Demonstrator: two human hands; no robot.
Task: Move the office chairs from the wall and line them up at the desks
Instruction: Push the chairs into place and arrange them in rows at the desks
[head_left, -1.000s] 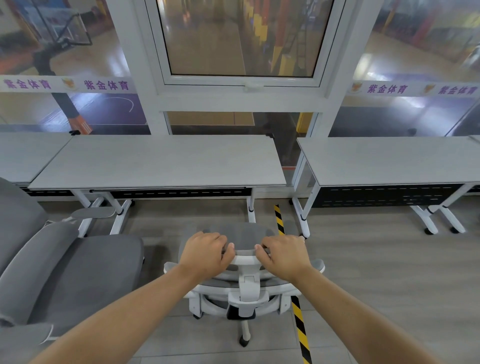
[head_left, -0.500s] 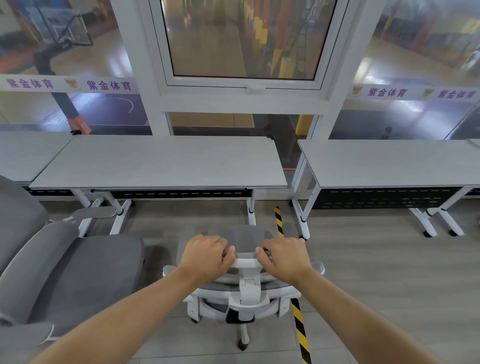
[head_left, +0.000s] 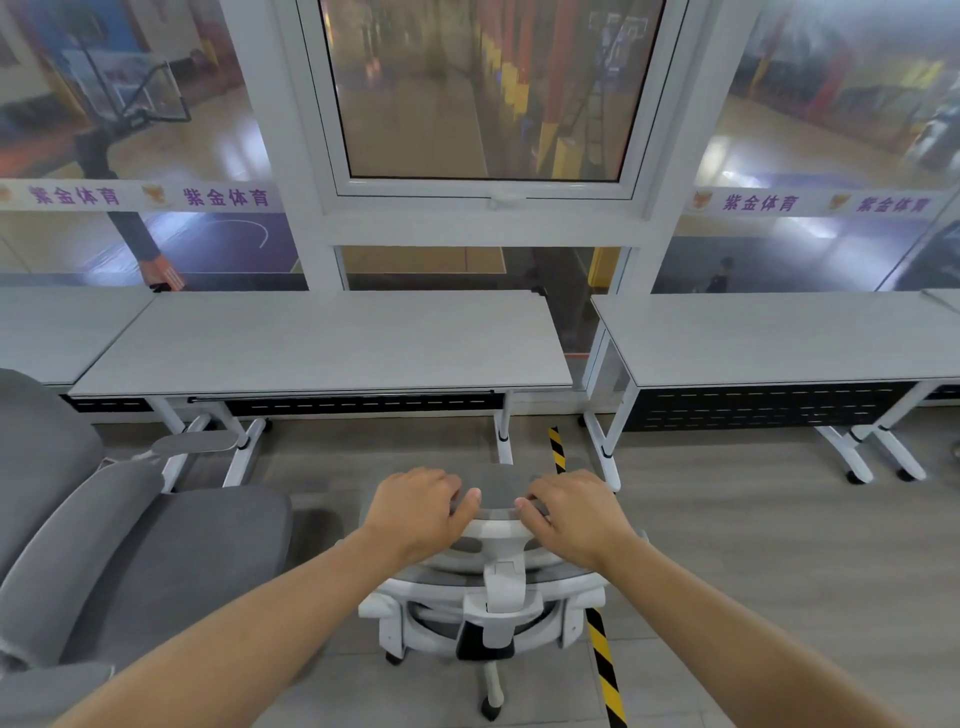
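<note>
A: Your office chair (head_left: 496, 587) has edged slightly closer to the middle desk (head_left: 322, 343); it sits at lower centre.

B: Noted. Your left hand (head_left: 415, 512) and right hand (head_left: 574, 514) lie knuckles-up, forearms extended, fingers curled gripping its headrest (head_left: 496, 491).

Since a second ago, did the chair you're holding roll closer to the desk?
Cannot tell. Both hands grip the chair's headrest, and it sits at about the same spot beside the striped floor tape, short of the desk; any shift is too slight.
</note>
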